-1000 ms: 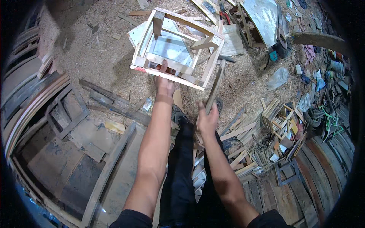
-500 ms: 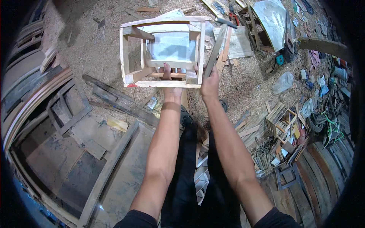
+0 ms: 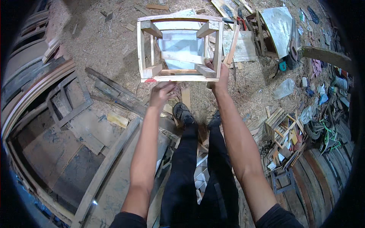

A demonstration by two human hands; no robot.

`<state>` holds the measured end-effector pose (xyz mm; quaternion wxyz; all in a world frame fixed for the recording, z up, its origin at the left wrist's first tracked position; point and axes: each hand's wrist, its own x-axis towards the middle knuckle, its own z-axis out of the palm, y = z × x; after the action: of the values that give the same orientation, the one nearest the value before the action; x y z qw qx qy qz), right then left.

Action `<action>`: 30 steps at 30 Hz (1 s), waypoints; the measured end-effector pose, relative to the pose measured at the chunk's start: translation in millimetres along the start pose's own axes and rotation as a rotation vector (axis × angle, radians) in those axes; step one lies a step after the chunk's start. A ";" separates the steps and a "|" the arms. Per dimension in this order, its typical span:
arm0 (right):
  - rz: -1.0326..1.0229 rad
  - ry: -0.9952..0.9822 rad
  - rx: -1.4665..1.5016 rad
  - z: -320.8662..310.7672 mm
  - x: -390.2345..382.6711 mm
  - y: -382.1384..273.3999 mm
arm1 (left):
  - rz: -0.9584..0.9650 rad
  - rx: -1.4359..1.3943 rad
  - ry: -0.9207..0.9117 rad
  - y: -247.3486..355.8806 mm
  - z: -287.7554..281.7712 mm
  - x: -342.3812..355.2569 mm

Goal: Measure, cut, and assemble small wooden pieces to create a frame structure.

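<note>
A small frame of pale wood (image 3: pixel 178 78), box-shaped with short legs and rails, is held up in front of me. My right hand (image 3: pixel 220 78) grips its lower right corner, thumb inside against the leg. A hammer's dark head (image 3: pixel 227 20) shows beyond the upper right corner; its handle is mostly hidden behind the frame, seemingly in the same hand. Just below the lower rail, with its red mark near the left end, my left hand (image 3: pixel 162 94) is off the frame, its fingers loosely bent, apart and slightly blurred, with nothing seen in them.
Sawdust and wood scraps cover the floor around my shoes (image 3: pixel 183 113). A crate of offcuts (image 3: pixel 283 127) stands at the right, near a clear plastic bag (image 3: pixel 284 88). A worn wooden bench (image 3: pixel 110 167) lies at the left. Red-handled pliers (image 3: pixel 240 21) lie far ahead.
My left hand has let go of the frame's lower rail and dropped below it. The frame has shifted right and turned a little, and the hammer has gone mostly behind it.
</note>
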<state>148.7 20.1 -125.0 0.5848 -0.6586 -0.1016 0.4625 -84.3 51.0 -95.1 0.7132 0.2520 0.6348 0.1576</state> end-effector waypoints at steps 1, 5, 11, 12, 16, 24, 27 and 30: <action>0.000 -0.002 0.005 0.9 0.7 -0.7 | -0.016 0.099 0.048 0.7 -22.1 -0.8; -0.032 -0.058 -0.203 1.8 0.4 -5.4 | 0.281 0.005 0.293 32.2 -63.0 25.6; 0.040 -0.107 -0.221 -5.1 10.5 -12.8 | 0.317 -0.010 0.035 41.9 -74.8 90.1; 0.031 -0.116 -0.251 -7.9 11.3 -16.1 | 0.297 -0.011 0.016 42.6 -72.4 90.9; 0.036 -0.127 -0.324 -9.9 9.1 -25.1 | 0.376 -0.116 0.144 31.6 -53.7 80.3; 0.035 -0.154 -0.364 -5.8 8.4 -43.6 | 0.339 -0.260 0.096 31.2 -41.5 53.8; 0.089 -0.152 -0.410 -16.4 16.2 -50.2 | 0.344 -0.238 0.067 26.5 -30.8 52.8; 0.070 -0.192 -0.340 -27.7 26.8 -49.6 | 0.425 -0.152 0.103 22.9 -18.5 53.0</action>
<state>203.9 34.1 -98.4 0.4363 -0.7040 -0.2105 0.5193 -92.6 101.7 -127.3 0.6477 0.3169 0.5894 0.3642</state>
